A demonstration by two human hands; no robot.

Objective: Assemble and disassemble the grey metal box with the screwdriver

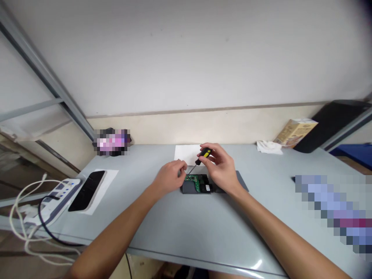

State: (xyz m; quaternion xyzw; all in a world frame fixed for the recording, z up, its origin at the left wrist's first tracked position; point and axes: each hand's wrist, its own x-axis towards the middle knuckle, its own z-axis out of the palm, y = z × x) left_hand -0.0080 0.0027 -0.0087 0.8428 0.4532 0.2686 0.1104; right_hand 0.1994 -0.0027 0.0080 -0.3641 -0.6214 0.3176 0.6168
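My right hand (223, 167) grips a small black-and-yellow screwdriver (204, 155) by its handle. The thin shaft slants down and left to the upper left part of an opened dark grey device (190, 188). Inside its casing shows a green circuit board (198, 185) with black parts on it. At the device's left edge is my left hand (170, 176), its fingers curled and pressed together close to the screwdriver's tip; what they hold is hidden. A flat dark grey panel (241, 181) lies partly behind my right hand and wrist.
White paper (184, 152) lies behind the device. On the left are a phone (88, 190) on paper and a power strip (55, 199) with loose cables. A crumpled tissue (269, 147), a yellowish carton (296, 132) and a tall black object (327, 122) stand back right.
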